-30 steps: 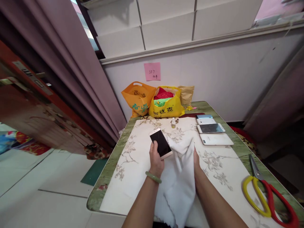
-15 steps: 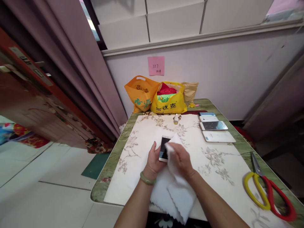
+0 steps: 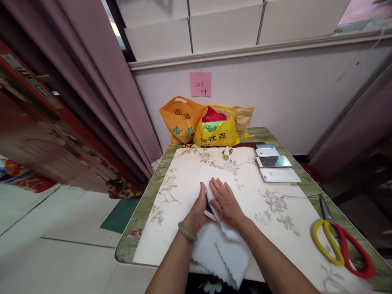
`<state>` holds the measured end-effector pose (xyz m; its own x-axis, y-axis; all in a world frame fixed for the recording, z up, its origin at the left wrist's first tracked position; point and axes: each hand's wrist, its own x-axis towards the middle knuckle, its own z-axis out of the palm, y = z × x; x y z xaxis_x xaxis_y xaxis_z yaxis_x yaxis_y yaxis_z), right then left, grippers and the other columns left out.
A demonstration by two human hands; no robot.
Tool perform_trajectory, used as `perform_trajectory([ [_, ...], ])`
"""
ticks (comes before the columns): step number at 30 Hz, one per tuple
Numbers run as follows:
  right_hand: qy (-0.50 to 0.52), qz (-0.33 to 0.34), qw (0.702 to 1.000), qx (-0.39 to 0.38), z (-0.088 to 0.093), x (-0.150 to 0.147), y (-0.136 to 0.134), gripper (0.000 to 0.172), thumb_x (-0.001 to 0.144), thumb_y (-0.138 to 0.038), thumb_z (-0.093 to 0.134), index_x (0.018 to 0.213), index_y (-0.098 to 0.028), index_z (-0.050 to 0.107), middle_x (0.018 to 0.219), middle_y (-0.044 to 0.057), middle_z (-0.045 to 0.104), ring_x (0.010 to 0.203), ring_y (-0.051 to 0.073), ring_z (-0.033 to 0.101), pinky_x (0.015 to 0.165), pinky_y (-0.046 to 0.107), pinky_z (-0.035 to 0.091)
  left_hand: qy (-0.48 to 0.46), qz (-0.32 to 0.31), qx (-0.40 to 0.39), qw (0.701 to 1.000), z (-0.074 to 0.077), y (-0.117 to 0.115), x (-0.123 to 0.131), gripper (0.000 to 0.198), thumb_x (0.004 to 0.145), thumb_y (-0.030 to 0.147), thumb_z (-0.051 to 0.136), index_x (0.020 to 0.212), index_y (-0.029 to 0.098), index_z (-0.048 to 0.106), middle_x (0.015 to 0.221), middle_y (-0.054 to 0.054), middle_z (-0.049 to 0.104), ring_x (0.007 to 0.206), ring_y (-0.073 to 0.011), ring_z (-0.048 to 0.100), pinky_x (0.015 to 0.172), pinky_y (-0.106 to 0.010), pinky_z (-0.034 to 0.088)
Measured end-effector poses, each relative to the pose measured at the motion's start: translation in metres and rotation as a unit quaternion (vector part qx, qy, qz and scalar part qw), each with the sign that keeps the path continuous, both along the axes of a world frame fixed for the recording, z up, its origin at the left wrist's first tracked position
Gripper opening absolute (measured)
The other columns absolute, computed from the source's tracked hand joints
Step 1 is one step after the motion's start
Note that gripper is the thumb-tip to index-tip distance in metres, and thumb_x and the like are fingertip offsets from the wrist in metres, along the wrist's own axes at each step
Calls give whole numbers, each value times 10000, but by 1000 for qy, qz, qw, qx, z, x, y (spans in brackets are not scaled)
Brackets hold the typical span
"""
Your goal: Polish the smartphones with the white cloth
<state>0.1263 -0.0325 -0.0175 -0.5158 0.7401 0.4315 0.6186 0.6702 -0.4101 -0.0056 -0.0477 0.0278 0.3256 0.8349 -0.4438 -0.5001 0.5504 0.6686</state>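
My left hand [image 3: 197, 209] is closed around the edge of a smartphone [image 3: 209, 209] with a pale frame and a dark screen. Across most of that phone lies a white cloth [image 3: 223, 249] with zigzag edges, so only a strip of screen and one end show. My right hand [image 3: 225, 202] rests flat on the cloth over the phone, its fingers stretched out. The loose part of the cloth hangs down between my forearms over the table's front edge.
Several phones [image 3: 273, 161] lie in a column at the right. Large scissors [image 3: 333, 234] with yellow and red handles lie at the front right. A small bottle [image 3: 226, 153] stands behind my hands. Orange [image 3: 180, 122] and yellow [image 3: 216, 136] bags stand at the back.
My right hand has gone from gripping the bunched cloth beside the phone to lying flat on it over the screen. The phone is now mostly covered.
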Motion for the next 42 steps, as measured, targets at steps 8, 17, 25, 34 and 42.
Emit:
perform_trajectory([
  [8,361,-164,900,-179,-4,16,15,537,944,-496,375,1351,-167,496,1382,122,509,1279,252,449,1077,434,329,118,-81,126,982,8,-17,-8,391,745,451,704,964,128,698,824,-70,694,717,-175,604,716,-294,450],
  [17,465,-132,833,-270,11,16,13,355,823,-516,566,720,-177,585,637,-42,520,633,131,453,621,239,384,218,-64,205,952,23,-1,0,287,702,415,718,749,132,707,685,-36,647,643,-159,549,614,-267,412],
  [25,491,-159,805,-292,4,21,22,428,825,-594,526,752,-177,587,631,-32,505,611,137,423,588,246,377,197,-2,195,961,27,10,11,281,708,376,711,851,136,739,723,-40,691,638,-160,589,652,-282,445],
  [34,513,-170,786,-301,3,28,29,466,821,-635,498,744,-184,585,683,2,570,679,174,487,667,291,424,210,156,194,945,13,15,31,290,698,354,718,893,139,729,732,-26,691,690,-160,608,704,-291,476],
  [42,407,-144,869,-242,6,19,14,406,850,-540,509,631,-202,462,587,-59,371,591,113,339,563,233,326,254,269,222,902,0,26,29,356,734,365,674,1022,166,606,790,-22,678,704,-152,619,683,-277,483],
])
